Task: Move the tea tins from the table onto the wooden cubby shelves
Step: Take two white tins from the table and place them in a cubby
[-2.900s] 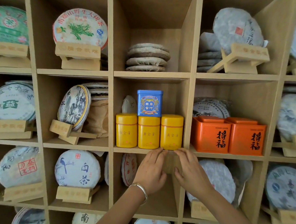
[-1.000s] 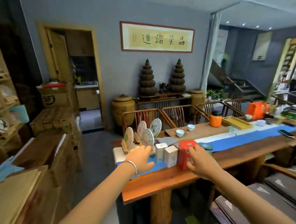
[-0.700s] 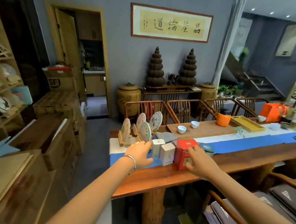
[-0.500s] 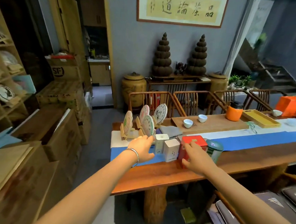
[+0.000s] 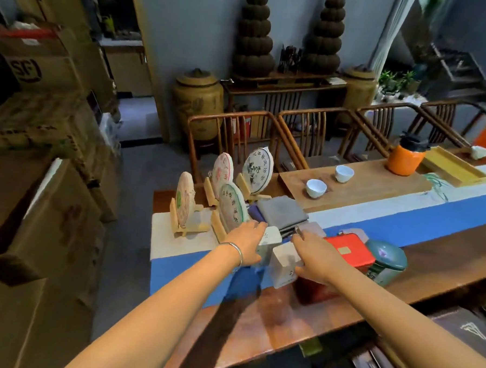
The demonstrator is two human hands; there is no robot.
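Note:
Two white tea tins stand side by side on the blue runner near the table's left end. My left hand [image 5: 246, 246] wraps the left side of the left white tin [image 5: 271, 239]. My right hand [image 5: 318, 258] spans the right white tin [image 5: 283, 266], fingers over its top and thumb at its front. Just right of my right hand stand a red tin [image 5: 349, 250] and a round teal tin [image 5: 387, 260]. Both white tins rest on the table. The cubby shelves are out of view.
Several wrapped tea cakes on wooden stands [image 5: 230, 208] sit just behind my left hand, beside a folded grey cloth [image 5: 281, 214]. Farther back are two white cups [image 5: 315, 187], an orange flask [image 5: 405, 158] and a yellow tray [image 5: 453, 168]. Chairs line the far side; cardboard boxes [image 5: 42, 221] stand left.
I turned from the shelves to the table. Over the last second both hands moved forward and came onto the two white tins; my right hand shifted from the red tin to the right white one.

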